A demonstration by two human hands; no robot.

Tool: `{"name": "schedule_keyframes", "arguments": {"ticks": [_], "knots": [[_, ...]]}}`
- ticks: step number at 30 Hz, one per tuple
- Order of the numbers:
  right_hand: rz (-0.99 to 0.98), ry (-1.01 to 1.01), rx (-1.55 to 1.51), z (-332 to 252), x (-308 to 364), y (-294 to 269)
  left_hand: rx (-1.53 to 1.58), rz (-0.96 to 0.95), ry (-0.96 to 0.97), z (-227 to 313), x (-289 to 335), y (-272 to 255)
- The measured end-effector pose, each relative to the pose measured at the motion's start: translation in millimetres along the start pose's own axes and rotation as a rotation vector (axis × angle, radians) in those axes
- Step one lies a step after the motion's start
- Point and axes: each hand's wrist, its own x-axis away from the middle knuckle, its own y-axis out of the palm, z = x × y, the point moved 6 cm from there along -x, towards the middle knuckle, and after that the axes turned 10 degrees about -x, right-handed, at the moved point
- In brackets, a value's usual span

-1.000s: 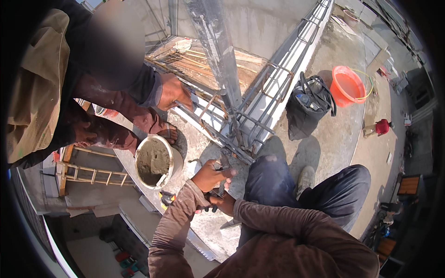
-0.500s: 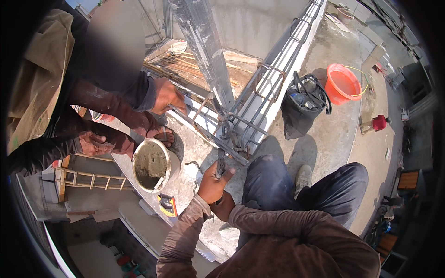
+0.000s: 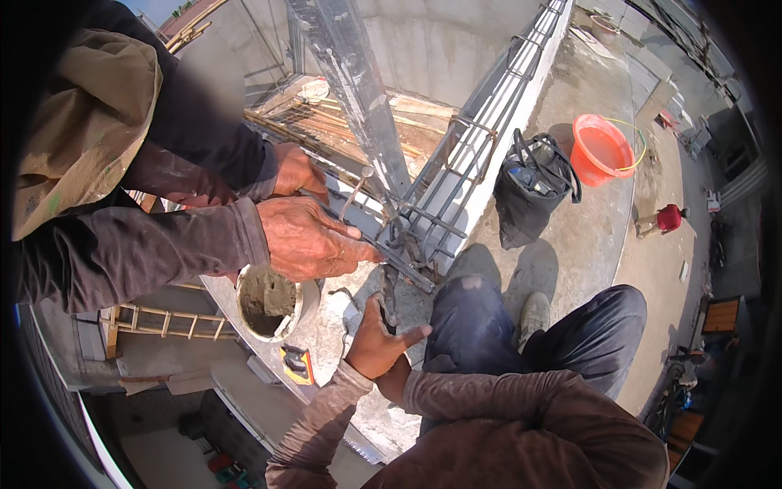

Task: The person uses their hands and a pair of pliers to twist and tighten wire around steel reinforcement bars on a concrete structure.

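My left hand is around a dark, narrow metal tool, its thumb stuck out to the right. The tool's kind is unclear; its upper end is close to the steel bars. My right hand sits just below and behind the left, fingers hidden. Above them, a rebar cage meets another rebar length at a corner by an upright metal post. A co-worker's nearer hand grips that length, and their other hand holds it farther back.
A bucket of wet mortar and a yellow-and-black-handled saw lie left, near the ledge's drop. To the right stand a black bag and an orange bucket. A bamboo ladder is below; a person in red is far right.
The co-worker's nearer hand has reached right from beside the mortar bucket onto the rebar. My hands have dropped slightly, and my left thumb has spread away from the tool.
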Motion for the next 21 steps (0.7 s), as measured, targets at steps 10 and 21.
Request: {"name": "schedule_keyframes", "arguments": {"ticks": [10, 21], "knots": [[-0.030, 0.264, 0.093, -30, 21, -39, 1.071, -0.378, -0.241, -45, 7, 15], [-0.411, 0.670, 0.082, -140, 29, -128, 1.542, -0.028, -0.099, 2, 44, 49]]}}
